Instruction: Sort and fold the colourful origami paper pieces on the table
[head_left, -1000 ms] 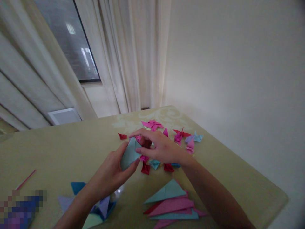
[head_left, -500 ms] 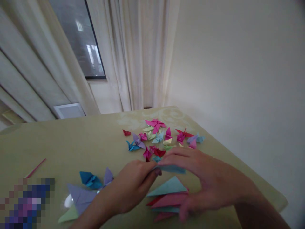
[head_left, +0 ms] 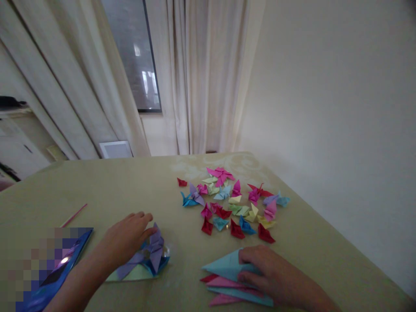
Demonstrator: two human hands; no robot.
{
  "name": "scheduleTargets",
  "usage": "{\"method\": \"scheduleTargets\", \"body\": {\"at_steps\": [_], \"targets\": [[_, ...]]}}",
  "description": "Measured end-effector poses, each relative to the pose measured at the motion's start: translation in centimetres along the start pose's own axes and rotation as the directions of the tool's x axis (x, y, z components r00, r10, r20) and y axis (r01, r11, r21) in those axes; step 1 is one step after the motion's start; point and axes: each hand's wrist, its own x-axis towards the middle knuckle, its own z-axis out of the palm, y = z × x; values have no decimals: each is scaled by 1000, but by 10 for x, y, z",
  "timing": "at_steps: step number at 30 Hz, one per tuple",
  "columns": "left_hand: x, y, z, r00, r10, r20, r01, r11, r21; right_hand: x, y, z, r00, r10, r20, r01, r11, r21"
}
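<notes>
My right hand [head_left: 266, 273] lies on a stack of folded paper triangles [head_left: 227, 277], light blue on top with pink and teal beneath; its fingers curl over the top sheet. My left hand [head_left: 125, 236] rests palm down, fingers together, on a small heap of purple, blue and pale green folded paper [head_left: 147, 260] at the near left. Between and beyond the hands, several small origami pieces [head_left: 232, 203] in pink, red, blue, yellow and green are scattered over the beige table [head_left: 107, 190].
A thin pink stick [head_left: 74, 215] lies at the left, and a shiny blue packet [head_left: 55, 277] sits at the near left corner. Curtains and a window stand behind the table, and a plain wall runs along its right edge.
Both hands have drawn back from the scattered pieces and moved apart. The light blue folded paper went down onto the triangle stack under my right hand; my left hand moved left onto the purple heap.
</notes>
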Motion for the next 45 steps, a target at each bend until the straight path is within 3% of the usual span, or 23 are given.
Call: {"method": "scheduleTargets", "body": {"at_steps": [2, 5, 10, 13, 18, 22, 24, 27, 30, 33, 35, 39, 42, 45], "targets": [[-7, -13, 9, 998, 0, 66, 5, 998, -70, 7, 1, 5, 1000, 30, 3, -30, 998, -56], [-16, -8, 19, 994, 38, 102, -25, 992, -126, 15, -4, -1, 994, 44, -100, -58, 988, -143], [-12, 6, 22, 994, 12, 108, -4, 997, -75, 23, -25, -23, 967, -94, -236, 49, 980, -192], [-6, 19, 10, 997, 48, 53, -39, 988, -148, 35, -48, -33, 939, -232, -254, 176, 958, -224], [-2, 68, -26, 966, 237, -105, -259, 905, -337, 76, -92, -50, 862, -432, -265, 381, 897, -225], [-1, 88, -45, 939, 196, -284, -292, 890, -350, 105, -107, -62, 816, -507, -278, 464, 861, -208], [0, 75, -42, 936, 108, -334, -234, 902, -363, 115, -105, -67, 809, -485, -332, 434, 874, -219], [-2, 30, -22, 950, 3, -313, -94, 957, -276, 133, -94, -77, 808, -399, -433, 327, 916, -234], [-7, -21, 10, 984, -40, -176, 41, 999, 2, 165, -83, -88, 830, -281, -482, 197, 956, -219], [-13, -52, 39, 985, -171, 8, 169, 980, 107, 208, -74, -93, 873, -137, -468, 41, 977, -209], [-14, -59, 49, 985, -168, 35, 165, 984, 71, 235, -68, -89, 890, -94, -446, 4, 980, -200], [-10, -62, 51, 989, -137, -50, 134, 989, -66, 265, -54, -75, 908, -57, -414, -12, 987, -163], [-9, -58, 40, 987, -113, -110, 88, 972, -217, 262, -48, -71, 902, -68, -427, 11, 991, -135], [-8, -34, 21, 988, -74, -135, 5, 891, -453, 237, -51, -73, 879, -119, -462, 72, 990, -118]]}}
